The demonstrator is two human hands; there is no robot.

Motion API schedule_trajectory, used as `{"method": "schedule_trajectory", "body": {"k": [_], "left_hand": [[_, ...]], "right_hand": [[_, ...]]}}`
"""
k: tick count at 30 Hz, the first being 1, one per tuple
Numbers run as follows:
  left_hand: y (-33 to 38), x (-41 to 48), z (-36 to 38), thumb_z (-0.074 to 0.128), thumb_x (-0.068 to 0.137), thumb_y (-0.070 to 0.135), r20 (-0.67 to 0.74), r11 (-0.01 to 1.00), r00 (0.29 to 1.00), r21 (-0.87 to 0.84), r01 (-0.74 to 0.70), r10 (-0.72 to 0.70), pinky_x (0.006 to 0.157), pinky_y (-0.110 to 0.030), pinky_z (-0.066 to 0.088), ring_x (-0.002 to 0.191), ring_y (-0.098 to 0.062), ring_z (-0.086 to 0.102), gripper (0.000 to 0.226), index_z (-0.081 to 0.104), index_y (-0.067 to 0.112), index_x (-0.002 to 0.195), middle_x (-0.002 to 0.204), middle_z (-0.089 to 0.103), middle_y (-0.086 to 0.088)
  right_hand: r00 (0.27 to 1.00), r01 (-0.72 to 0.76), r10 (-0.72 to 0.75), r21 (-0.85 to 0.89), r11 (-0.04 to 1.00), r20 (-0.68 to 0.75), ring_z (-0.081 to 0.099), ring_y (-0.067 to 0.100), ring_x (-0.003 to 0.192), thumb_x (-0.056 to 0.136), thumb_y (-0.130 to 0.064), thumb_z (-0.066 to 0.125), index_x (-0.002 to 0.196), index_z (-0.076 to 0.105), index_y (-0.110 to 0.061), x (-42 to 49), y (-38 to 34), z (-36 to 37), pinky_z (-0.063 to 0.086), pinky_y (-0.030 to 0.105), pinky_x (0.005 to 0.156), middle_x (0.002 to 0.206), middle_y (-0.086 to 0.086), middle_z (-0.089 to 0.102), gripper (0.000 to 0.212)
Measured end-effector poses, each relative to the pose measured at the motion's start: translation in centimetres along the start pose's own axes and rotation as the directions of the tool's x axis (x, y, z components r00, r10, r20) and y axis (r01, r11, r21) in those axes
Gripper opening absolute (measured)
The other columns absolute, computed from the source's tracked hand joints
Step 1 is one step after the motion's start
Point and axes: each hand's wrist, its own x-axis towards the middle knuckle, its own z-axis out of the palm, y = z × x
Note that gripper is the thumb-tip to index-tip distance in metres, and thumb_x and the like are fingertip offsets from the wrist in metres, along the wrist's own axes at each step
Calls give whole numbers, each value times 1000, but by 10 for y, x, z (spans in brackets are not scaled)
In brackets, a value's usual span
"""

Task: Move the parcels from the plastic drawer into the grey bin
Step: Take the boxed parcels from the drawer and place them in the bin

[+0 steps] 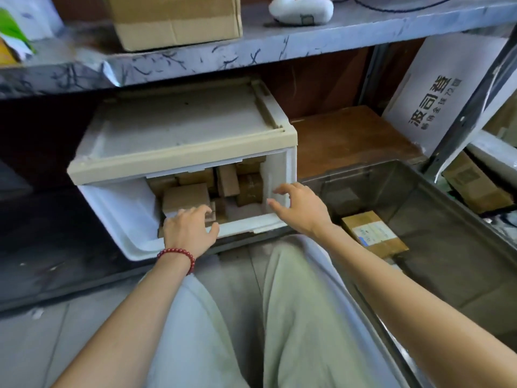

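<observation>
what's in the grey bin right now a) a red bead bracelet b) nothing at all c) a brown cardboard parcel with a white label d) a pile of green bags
c: one brown cardboard parcel with a white label lies on the floor of the grey bin, while the other brown parcels sit in the white plastic drawer.

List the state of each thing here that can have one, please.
White plastic drawer with beige top: front open, parcels inside.
Brown cardboard parcels: piled in the drawer, closed.
Grey bin: open, one labelled cardboard parcel on its floor.
Left hand: fingers on a front parcel; grasp unclear.
Right hand: open, at drawer mouth, holding nothing.
</observation>
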Motion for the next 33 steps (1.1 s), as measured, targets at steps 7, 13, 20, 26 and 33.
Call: {"method": "schedule_trajectory", "body": {"k": [7,13,20,26,33], "left_hand": [[-34,-5,11,52,90,44,35,995,994,21,102,-103,90,-38,42,119,-25,52,44,51,29,132,130,58,1],[-59,1,24,51,91,44,136,988,979,18,151,-152,90,-41,44,119,-27,50,48,45,26,135,130,56,-4],[-87,33,39,51,92,44,188,977,960,90,193,-207,87,-40,45,117,-29,50,49,43,24,136,129,55,-6],[-99,60,60,48,93,44,203,974,954,103,203,-220,86,-40,47,117,-31,51,52,40,23,139,130,55,-8],[-111,73,90,53,92,43,214,934,912,4,357,-349,88,-44,47,120,-33,50,64,30,15,144,136,47,-12]], "right_hand": [[976,138,-130,-31,990,174,49,21,122,92,-50,53,130,54,-25,15,-66,53,49,41,93,131,1,53,45],[964,33,-12,-74,997,264,45,24,126,94,-46,53,136,48,-22,20,-46,90,45,39,95,137,4,49,49],[952,49,-19,-91,995,305,38,24,133,96,-40,52,140,41,-25,53,-44,114,45,39,96,145,4,41,49],[933,16,27,-117,993,360,36,28,136,96,-39,51,144,37,-23,85,-44,136,40,42,103,148,10,38,53],[910,-33,68,-91,995,410,32,32,140,96,-39,53,150,27,-26,112,-40,161,36,47,110,156,11,29,61]]}}
